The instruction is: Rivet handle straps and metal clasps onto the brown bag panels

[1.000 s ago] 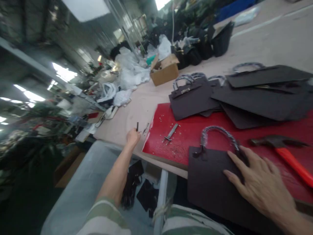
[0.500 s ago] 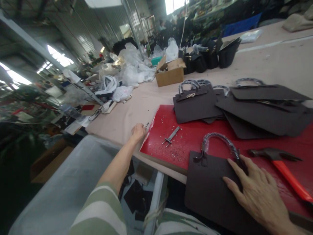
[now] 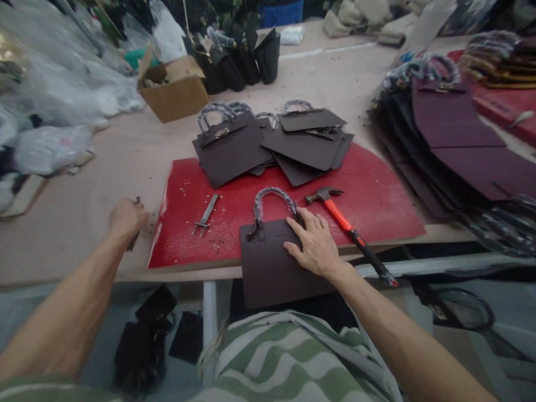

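Note:
My left hand (image 3: 127, 219) is closed around a slim dark metal tool (image 3: 137, 201), just left of the red mat; the tool's exact kind is hidden by the fingers. My right hand (image 3: 312, 240) lies with fingers spread on a dark brown bag panel (image 3: 268, 268), near one end of its plastic-wrapped handle (image 3: 274, 192). This panel overhangs the table's front edge. On the mat lies a pronged metal tool (image 3: 206, 215) among small white bits. A claw hammer (image 3: 341, 215) with an orange and black handle rests right of my right hand.
Behind, more brown handled panels (image 3: 230, 148) overlap on the red mat (image 3: 180, 173). A cardboard box (image 3: 173, 95) and black bags (image 3: 238, 61) stand farther back. Purple panels (image 3: 456, 123) are stacked at right. Plastic bags (image 3: 50, 142) crowd the left.
The view has swung to the right, bringing in the purple stack and the whole hammer. My left hand still grips the tool, now a little farther from the mat. My right hand stays on the panel.

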Action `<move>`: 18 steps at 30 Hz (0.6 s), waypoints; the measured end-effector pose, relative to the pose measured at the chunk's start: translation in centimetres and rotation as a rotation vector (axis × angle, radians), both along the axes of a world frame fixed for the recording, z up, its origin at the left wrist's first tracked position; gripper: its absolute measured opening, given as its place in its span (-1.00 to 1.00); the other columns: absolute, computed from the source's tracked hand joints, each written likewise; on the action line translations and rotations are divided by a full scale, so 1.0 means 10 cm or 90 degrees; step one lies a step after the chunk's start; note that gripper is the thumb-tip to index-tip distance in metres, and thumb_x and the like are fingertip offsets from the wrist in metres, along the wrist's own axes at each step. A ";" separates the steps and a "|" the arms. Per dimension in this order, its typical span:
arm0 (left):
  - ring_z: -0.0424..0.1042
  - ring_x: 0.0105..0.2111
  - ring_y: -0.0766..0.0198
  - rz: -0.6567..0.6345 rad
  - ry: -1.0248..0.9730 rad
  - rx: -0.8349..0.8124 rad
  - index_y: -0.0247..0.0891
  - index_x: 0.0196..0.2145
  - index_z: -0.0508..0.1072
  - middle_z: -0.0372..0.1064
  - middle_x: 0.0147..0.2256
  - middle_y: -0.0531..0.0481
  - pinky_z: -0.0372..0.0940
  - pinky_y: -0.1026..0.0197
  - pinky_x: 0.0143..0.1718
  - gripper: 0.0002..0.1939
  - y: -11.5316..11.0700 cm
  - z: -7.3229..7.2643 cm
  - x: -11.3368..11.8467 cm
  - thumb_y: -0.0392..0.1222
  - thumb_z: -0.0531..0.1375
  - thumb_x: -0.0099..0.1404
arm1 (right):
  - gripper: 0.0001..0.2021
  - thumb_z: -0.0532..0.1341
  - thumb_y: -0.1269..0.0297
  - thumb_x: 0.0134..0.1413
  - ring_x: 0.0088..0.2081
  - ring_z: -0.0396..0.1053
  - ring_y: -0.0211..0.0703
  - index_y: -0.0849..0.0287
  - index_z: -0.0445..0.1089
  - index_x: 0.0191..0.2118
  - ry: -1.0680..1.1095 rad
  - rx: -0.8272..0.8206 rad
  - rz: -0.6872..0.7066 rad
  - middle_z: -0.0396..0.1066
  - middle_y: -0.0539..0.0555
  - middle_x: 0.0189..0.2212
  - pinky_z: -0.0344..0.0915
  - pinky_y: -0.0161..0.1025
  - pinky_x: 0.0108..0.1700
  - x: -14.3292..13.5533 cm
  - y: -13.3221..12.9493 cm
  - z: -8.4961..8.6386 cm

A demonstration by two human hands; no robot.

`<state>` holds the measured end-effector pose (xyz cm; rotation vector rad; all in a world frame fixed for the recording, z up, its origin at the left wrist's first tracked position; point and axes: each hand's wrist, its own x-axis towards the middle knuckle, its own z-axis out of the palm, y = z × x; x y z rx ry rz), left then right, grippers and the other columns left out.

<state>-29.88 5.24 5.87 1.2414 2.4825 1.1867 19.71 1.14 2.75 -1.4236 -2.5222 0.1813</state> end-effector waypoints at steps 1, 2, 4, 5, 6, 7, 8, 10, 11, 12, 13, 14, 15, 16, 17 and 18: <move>0.50 -0.36 0.13 0.015 -0.029 -0.013 -0.30 -0.60 0.20 0.00 -0.73 0.19 0.44 -0.18 -0.05 -0.68 -0.04 0.03 0.05 -0.31 0.27 0.19 | -0.39 0.11 -0.04 0.27 0.35 -0.01 0.25 0.23 0.24 0.30 0.003 -0.001 0.000 0.00 0.40 0.37 -0.07 0.19 0.32 0.00 0.00 0.00; 0.49 -0.39 0.20 0.032 -0.069 -0.042 -0.31 -0.57 0.21 0.07 -0.70 0.19 0.45 -0.14 -0.07 -0.71 -0.07 0.06 0.13 -0.32 0.21 0.25 | -0.39 0.11 -0.04 0.26 0.35 -0.01 0.25 0.23 0.24 0.30 0.005 -0.002 0.001 0.00 0.41 0.37 -0.08 0.20 0.32 0.00 0.00 0.00; 0.47 -0.46 0.33 0.021 -0.205 -0.028 -0.31 -0.48 0.26 0.24 -0.61 0.20 0.49 -0.06 -0.12 -0.80 -0.15 0.12 0.44 -0.31 0.14 0.32 | -0.38 0.11 -0.04 0.26 0.36 -0.01 0.25 0.23 0.24 0.30 0.010 -0.002 0.001 -0.01 0.41 0.37 -0.09 0.21 0.33 0.00 0.00 -0.01; 0.47 -0.48 0.36 -0.014 -0.290 -0.004 -0.30 -0.42 0.30 0.31 -0.57 0.19 0.51 -0.02 -0.15 -0.85 -0.19 0.14 0.66 -0.29 0.15 0.32 | -0.38 0.11 -0.04 0.26 0.36 -0.01 0.25 0.23 0.23 0.30 0.012 -0.003 0.002 -0.01 0.41 0.37 -0.09 0.21 0.33 0.00 0.01 -0.01; 0.49 -0.48 0.35 -0.067 -0.383 0.031 -0.27 -0.36 0.34 0.36 -0.53 0.18 0.52 0.01 -0.18 -0.91 -0.24 0.16 0.92 -0.25 0.20 0.29 | -0.38 0.11 -0.04 0.27 0.36 -0.02 0.25 0.23 0.23 0.31 0.012 -0.003 0.001 -0.01 0.40 0.38 -0.09 0.21 0.33 0.00 0.01 -0.01; 0.52 -0.45 0.30 -0.139 -0.469 0.057 -0.25 -0.28 0.38 0.42 -0.49 0.14 0.54 0.03 -0.21 -0.86 -0.29 0.17 1.22 -0.19 0.27 0.24 | -0.38 0.11 -0.04 0.27 0.36 -0.02 0.26 0.22 0.23 0.31 0.012 -0.003 0.001 -0.01 0.40 0.38 -0.09 0.21 0.33 0.00 0.01 -0.01; 0.55 -0.43 0.23 -0.209 -0.536 0.063 -0.24 -0.21 0.40 0.47 -0.45 0.07 0.55 0.04 -0.26 -0.73 -0.35 0.16 1.53 -0.13 0.33 0.18 | -0.39 0.11 -0.04 0.27 0.36 -0.02 0.26 0.22 0.23 0.31 0.011 -0.003 0.001 -0.01 0.40 0.38 -0.09 0.21 0.33 0.00 0.00 0.00; 0.59 -0.39 0.14 -0.327 -0.610 0.069 -0.26 -0.12 0.41 0.51 -0.42 0.00 0.56 0.03 -0.29 -0.57 -0.45 0.10 2.14 -0.06 0.39 0.11 | -0.39 0.11 -0.03 0.27 0.36 -0.02 0.25 0.23 0.23 0.30 0.010 -0.001 0.001 -0.01 0.40 0.38 -0.10 0.20 0.33 0.00 0.00 0.00; 0.59 -0.38 0.13 -0.369 -0.611 0.076 -0.27 -0.13 0.41 0.52 -0.41 -0.02 0.56 0.04 -0.30 -0.59 -0.49 0.06 2.41 -0.05 0.38 0.13 | -0.40 0.12 -0.02 0.27 0.36 -0.02 0.24 0.23 0.23 0.30 0.011 0.000 0.001 -0.01 0.40 0.38 -0.10 0.20 0.34 0.00 0.00 0.01; 0.60 -0.36 0.13 -0.401 -0.582 0.079 -0.28 -0.15 0.41 0.53 -0.40 -0.04 0.55 0.07 -0.29 -0.65 -0.51 0.00 2.65 -0.06 0.34 0.18 | -0.40 0.12 -0.02 0.27 0.36 -0.02 0.24 0.23 0.23 0.30 0.012 0.001 0.001 0.00 0.40 0.37 -0.09 0.19 0.34 0.00 -0.01 0.01; 0.60 -0.34 0.15 -0.427 -0.535 0.087 -0.28 -0.18 0.40 0.54 -0.38 -0.05 0.55 0.10 -0.26 -0.72 -0.52 -0.06 2.83 -0.09 0.31 0.23 | -0.40 0.13 -0.02 0.26 0.36 -0.01 0.23 0.24 0.23 0.30 0.015 0.003 0.001 0.00 0.39 0.38 -0.09 0.18 0.34 0.00 -0.01 0.01; 0.60 -0.32 0.18 -0.443 -0.487 0.097 -0.27 -0.20 0.40 0.54 -0.36 -0.05 0.54 0.13 -0.23 -0.80 -0.52 -0.13 2.97 -0.13 0.26 0.28 | -0.40 0.13 -0.02 0.26 0.36 -0.01 0.23 0.23 0.24 0.30 0.017 0.006 0.000 0.00 0.39 0.38 -0.10 0.17 0.34 0.00 -0.01 0.00; 0.59 -0.30 0.21 -0.452 -0.444 0.107 -0.26 -0.22 0.38 0.53 -0.34 -0.04 0.53 0.15 -0.21 -0.87 -0.51 -0.19 3.07 -0.17 0.22 0.31 | -0.39 0.14 -0.02 0.26 0.36 -0.01 0.23 0.23 0.24 0.30 0.020 0.009 0.000 0.00 0.38 0.38 -0.10 0.17 0.34 0.00 -0.01 -0.01; 0.59 -0.30 0.23 -0.454 -0.411 0.116 -0.25 -0.23 0.37 0.53 -0.33 -0.03 0.53 0.17 -0.19 -0.92 -0.49 -0.25 3.13 -0.20 0.18 0.34 | -0.39 0.15 -0.02 0.25 0.36 -0.02 0.22 0.23 0.23 0.30 0.023 0.012 0.000 0.00 0.37 0.38 -0.10 0.17 0.35 0.00 -0.01 -0.02; 0.58 -0.31 0.25 -0.452 -0.393 0.123 -0.24 -0.23 0.35 0.52 -0.33 -0.02 0.53 0.18 -0.19 -0.95 -0.48 -0.30 3.16 -0.22 0.15 0.37 | -0.38 0.16 -0.03 0.24 0.36 -0.02 0.22 0.22 0.23 0.30 0.026 0.016 0.000 0.01 0.37 0.38 -0.11 0.17 0.35 0.00 -0.01 -0.03; 0.58 -0.32 0.27 -0.449 -0.385 0.126 -0.23 -0.23 0.33 0.51 -0.33 -0.01 0.53 0.18 -0.20 -0.97 -0.47 -0.34 3.17 -0.23 0.12 0.39 | -0.38 0.17 -0.03 0.23 0.36 -0.02 0.22 0.22 0.24 0.30 0.028 0.018 0.001 0.01 0.36 0.38 -0.11 0.17 0.35 0.00 -0.01 -0.04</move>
